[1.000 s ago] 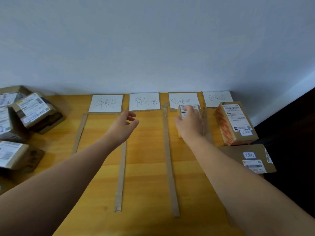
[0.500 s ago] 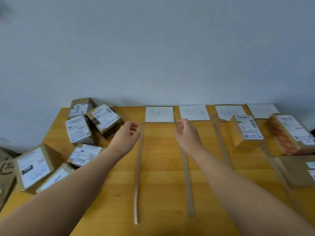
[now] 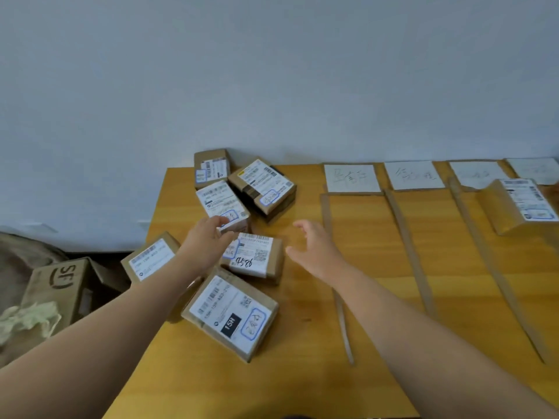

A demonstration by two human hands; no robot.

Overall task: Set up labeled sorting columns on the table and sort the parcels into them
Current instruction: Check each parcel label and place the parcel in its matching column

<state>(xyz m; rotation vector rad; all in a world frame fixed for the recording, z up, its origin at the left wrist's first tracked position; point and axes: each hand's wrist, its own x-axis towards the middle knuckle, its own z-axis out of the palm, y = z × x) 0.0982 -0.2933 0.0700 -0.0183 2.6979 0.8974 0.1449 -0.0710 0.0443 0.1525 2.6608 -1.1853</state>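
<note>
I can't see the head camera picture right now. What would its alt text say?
A person's left hand and open right hand reach toward a pile of labeled parcels on a wooden table. To the right, cardboard strips mark sorting columns under white label cards, with one parcel already placed.

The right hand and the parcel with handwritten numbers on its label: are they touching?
Apart. In the head view, bare tabletop shows between the open right hand and the parcel.

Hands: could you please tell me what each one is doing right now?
Left hand: open, reaching onto a small brown cardboard parcel, nothing held.
Right hand: open, empty.
</note>
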